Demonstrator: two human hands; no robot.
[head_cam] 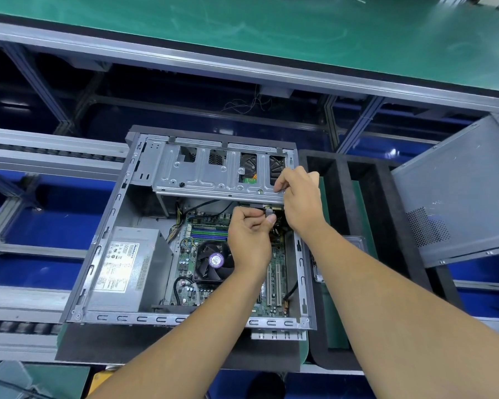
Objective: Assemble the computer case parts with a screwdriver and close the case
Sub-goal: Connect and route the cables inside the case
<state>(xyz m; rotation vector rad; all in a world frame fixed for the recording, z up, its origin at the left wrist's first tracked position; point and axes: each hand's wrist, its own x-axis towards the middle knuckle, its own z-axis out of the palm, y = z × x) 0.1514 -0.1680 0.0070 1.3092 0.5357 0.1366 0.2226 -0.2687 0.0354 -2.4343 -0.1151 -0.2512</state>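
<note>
An open grey computer case [104,234] lies on its side on a black foam tray. Inside are a power supply [127,266], a motherboard with a CPU fan [213,262], and a metal drive cage [202,171] across the far end. My right hand [297,197] grips the right front edge of the drive cage. My left hand [251,234] pinches a small cable connector [270,213] just under the cage's right end. The grey side panel [455,197] leans at the right. No screwdriver is in view.
The black foam tray [337,180] has deep slots right of the case. A roller conveyor rail [41,156] runs on the left. A green-topped bench [271,30] with aluminium framing stands beyond. Blue flooring shows below the frames.
</note>
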